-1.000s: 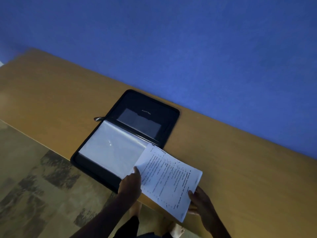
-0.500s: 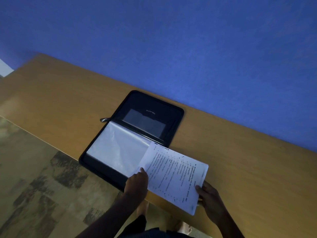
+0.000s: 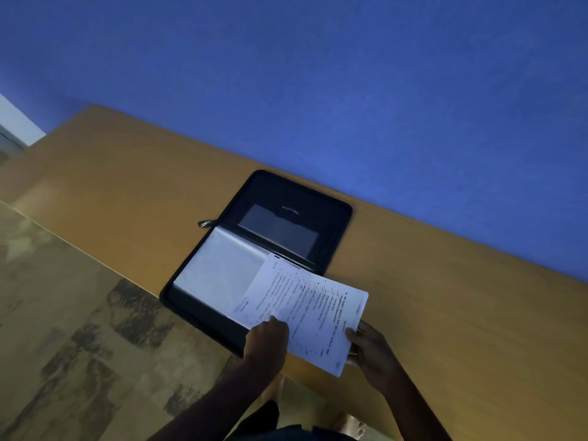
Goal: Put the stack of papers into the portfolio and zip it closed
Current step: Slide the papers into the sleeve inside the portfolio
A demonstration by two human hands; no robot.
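A black zip portfolio (image 3: 296, 198) lies open on the wooden table (image 3: 133, 186), its clear plastic sleeves (image 3: 219, 268) showing on the near half. A stack of printed papers (image 3: 311, 310) lies slanted, its left part over the portfolio's near right corner and the sleeves. My left hand (image 3: 267, 342) grips the stack's near left edge. My right hand (image 3: 372, 348) holds its near right corner from below. The metal zip pull (image 3: 204, 223) sticks out at the portfolio's left side by the spine.
A blue wall (image 3: 318, 74) rises right behind the table's far edge. The table's near edge runs diagonally, with patterned floor (image 3: 70, 329) below it to the left. A bare foot (image 3: 350, 424) shows at the bottom.
The stack has slid left, farther over the portfolio's sleeves, with both hands moving along on it. The head camera has also shifted.
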